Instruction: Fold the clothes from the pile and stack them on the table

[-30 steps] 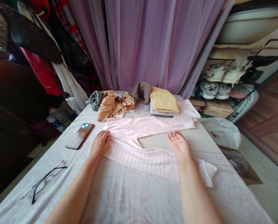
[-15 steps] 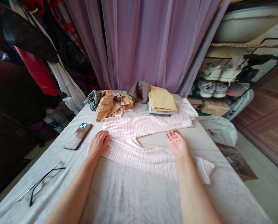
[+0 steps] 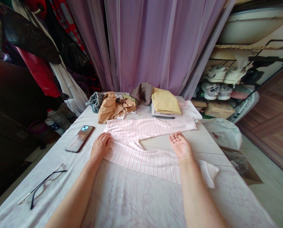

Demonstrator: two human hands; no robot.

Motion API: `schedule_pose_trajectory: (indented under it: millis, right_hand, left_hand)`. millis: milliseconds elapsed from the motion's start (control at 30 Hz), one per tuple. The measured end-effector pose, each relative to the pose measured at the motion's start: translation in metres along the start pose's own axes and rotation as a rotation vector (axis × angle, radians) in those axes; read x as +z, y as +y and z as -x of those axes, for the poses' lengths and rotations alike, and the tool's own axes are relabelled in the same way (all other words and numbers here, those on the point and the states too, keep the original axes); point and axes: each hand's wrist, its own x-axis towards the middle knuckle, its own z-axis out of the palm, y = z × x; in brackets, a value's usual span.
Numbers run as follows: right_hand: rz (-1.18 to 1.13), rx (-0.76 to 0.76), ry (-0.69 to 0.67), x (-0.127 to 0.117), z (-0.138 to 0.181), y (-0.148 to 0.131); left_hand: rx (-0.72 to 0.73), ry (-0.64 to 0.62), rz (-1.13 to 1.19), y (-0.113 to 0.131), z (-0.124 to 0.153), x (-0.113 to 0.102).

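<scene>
A pair of white trousers with pink stripes [image 3: 143,160] lies spread flat, waist to the left and legs to the right. My left hand [image 3: 100,146] rests on the waist edge, palm down, fingers lying on the cloth rather than gripping it. Palm up and open, my right hand [image 3: 181,146] holds nothing; its fingers are over the gap between the legs, and the wrist and forearm cover part of the nearer leg. The cuff of that leg shows to the right of my forearm, bent at an angle.
On the cloth-covered table [image 3: 122,202] are a phone [image 3: 80,139] and glasses [image 3: 42,186] at left. Behind the trousers lie crumpled clothes [image 3: 111,107] and a folded stack topped by a yellow garment [image 3: 165,100]. A purple curtain [image 3: 141,44] hangs behind; a shoe rack [image 3: 227,79] stands right.
</scene>
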Motion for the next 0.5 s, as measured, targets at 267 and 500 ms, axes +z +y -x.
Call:
schedule_pose_trajectory:
  millis: [267,500]
  right_hand:
    - [0.012,-0.017,-0.026,-0.0033,-0.0015,0.0008]
    - [0.027,-0.023,-0.034,-0.0056,-0.0037,0.0019]
  left_hand:
    - [0.01,-0.001,-0.005,0.0006,-0.0008,-0.0016]
    - [0.004,0.001,-0.003,0.0003,-0.0002,-0.0007]
